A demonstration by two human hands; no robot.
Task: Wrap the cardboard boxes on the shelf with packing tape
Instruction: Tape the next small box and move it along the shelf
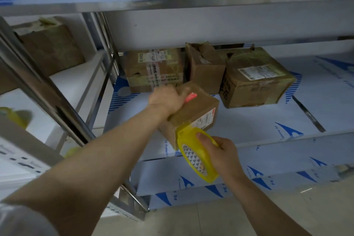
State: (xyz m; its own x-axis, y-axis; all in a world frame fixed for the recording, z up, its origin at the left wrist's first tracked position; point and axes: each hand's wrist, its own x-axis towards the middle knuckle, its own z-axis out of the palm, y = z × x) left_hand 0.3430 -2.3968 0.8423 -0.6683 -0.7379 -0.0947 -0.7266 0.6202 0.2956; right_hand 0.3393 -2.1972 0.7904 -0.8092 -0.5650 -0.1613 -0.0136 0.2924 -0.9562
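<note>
A small cardboard box (pixel 199 108) with a red sticker and a white label is tilted over the front of the shelf (pixel 249 120). My left hand (pixel 165 99) grips its upper left end. My right hand (pixel 223 156) holds a yellow roll of packing tape (pixel 193 154) just below the box's near corner, and a strip of tape runs from the roll onto that corner. Three more cardboard boxes stand at the back of the shelf: a labelled one (pixel 154 70), a torn open one (pixel 206 67) and a taped one (pixel 256 77).
The shelf is steel, covered in white film with blue print. A steel upright (pixel 47 82) stands on the left. Another box (pixel 50 46) sits in the left bay, and a blurred yellow tape roll (pixel 16 116) lies lower left. Tiled floor (pixel 268 216) shows below.
</note>
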